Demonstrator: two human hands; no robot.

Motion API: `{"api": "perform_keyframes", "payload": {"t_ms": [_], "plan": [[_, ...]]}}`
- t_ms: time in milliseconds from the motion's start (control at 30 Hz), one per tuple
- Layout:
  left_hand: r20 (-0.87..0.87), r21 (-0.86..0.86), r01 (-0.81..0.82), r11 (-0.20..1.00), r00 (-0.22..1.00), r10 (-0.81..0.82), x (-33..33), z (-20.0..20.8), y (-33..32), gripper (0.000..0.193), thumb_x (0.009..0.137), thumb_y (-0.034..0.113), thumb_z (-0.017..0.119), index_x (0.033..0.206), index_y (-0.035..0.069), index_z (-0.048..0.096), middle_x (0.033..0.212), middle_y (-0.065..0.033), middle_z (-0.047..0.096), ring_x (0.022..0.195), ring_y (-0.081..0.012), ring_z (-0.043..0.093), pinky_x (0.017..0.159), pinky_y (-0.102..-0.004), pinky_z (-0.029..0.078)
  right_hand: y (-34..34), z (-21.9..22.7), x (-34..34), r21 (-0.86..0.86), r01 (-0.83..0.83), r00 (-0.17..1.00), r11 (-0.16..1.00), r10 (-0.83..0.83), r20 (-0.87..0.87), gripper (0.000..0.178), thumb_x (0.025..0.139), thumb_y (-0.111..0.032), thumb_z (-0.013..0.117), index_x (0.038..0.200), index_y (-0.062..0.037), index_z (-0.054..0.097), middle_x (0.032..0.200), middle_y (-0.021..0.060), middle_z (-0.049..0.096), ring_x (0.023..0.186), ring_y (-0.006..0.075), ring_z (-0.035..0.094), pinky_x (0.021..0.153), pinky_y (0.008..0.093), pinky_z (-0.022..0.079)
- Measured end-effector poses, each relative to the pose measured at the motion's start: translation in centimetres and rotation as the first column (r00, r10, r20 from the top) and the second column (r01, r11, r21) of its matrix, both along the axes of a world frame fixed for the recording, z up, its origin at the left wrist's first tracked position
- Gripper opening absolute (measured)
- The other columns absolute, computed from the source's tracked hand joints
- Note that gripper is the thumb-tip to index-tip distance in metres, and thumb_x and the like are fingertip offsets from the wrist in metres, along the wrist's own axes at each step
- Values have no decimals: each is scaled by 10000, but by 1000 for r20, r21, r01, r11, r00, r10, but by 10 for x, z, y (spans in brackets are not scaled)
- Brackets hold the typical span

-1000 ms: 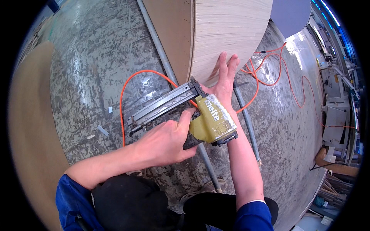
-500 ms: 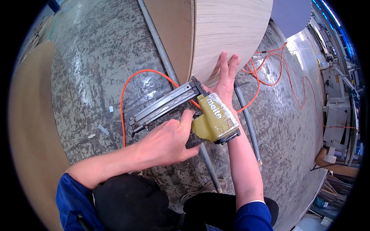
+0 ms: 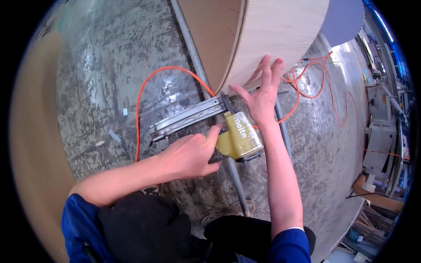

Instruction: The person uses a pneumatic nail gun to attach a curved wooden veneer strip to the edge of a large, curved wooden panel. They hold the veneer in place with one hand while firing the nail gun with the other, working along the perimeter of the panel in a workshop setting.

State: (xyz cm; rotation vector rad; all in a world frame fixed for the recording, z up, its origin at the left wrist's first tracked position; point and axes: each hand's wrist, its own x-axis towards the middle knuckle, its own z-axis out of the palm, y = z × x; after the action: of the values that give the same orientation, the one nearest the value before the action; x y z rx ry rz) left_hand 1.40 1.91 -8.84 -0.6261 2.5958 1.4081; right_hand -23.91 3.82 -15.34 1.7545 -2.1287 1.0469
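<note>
My left hand point(image 3: 193, 151) is wrapped around the handle of an olive-yellow pneumatic nail gun point(image 3: 239, 136), its index finger by the trigger. The gun's long metal magazine point(image 3: 186, 118) points left, and its dark nose is just below the lower edge of a curved wooden piece point(image 3: 276, 39). That piece has a pale, bent plywood face and a brown flat side panel point(image 3: 215, 39) with small marks along its edge. My right hand point(image 3: 265, 98) lies with fingers spread against the lower part of the pale face, thumb near the corner.
Metal pipes point(image 3: 190, 46) run along the worn grey floor point(image 3: 109, 87) under the wooden piece. An orange air hose point(image 3: 164, 69) loops around the gun and off to the right. A large brown board point(image 3: 37, 131) stands at left. Panels and scrap point(image 3: 372, 219) line the right side.
The nail gun has shifted slightly left, away from my right forearm. My right thumb has come into sight, spread on the plywood. In the picture, the wooden piece sits farther right.
</note>
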Motion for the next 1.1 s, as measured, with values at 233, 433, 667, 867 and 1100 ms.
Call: {"api": "perform_keyframes", "payload": {"t_ms": [233,433,667,867,1100], "plan": [[-65,-43,-3,999,998,0,-3,-18,-1,885,841,293,768,1473,-100,288,614,-236,616,647,-452,666,615,-523,541,-3,14,17,-30,44,998,999,-42,54,1261,609,-424,979,1585,-69,264,1635,244,229,1560,404,132,1243,529,226],[-34,-34,20,999,999,-21,-5,-14,-2,891,843,292,765,1474,-125,294,649,-247,638,664,-465,675,644,-529,565,-9,32,9,-25,27,996,999,-29,-84,1368,550,-418,989,1629,-119,205,1621,348,160,1511,516,184,1214,594,257],[14,3,47,999,999,-47,-5,-8,-8,872,849,269,766,1452,-181,324,701,-271,665,692,-458,694,663,-522,575,-10,25,8,-2,-10,998,1000,10,-65,1412,558,-451,978,1649,-115,147,1640,379,88,1537,533,96,1225,616,212],[0,10,36,999,999,-36,-5,-8,-8,869,846,258,769,1444,-188,324,709,-273,666,697,-465,691,664,-519,574,-9,26,9,11,2,998,1000,-1,-62,1425,559,-441,981,1653,-127,125,1640,382,85,1535,538,97,1224,620,210],[-16,43,19,999,1000,-19,-4,-9,-6,832,844,252,768,1409,-186,344,760,-295,672,758,-480,694,693,-525,563,-8,26,9,31,10,999,999,-9,-50,1429,560,-425,986,1656,-141,114,1639,382,83,1536,536,94,1226,616,209]]}}
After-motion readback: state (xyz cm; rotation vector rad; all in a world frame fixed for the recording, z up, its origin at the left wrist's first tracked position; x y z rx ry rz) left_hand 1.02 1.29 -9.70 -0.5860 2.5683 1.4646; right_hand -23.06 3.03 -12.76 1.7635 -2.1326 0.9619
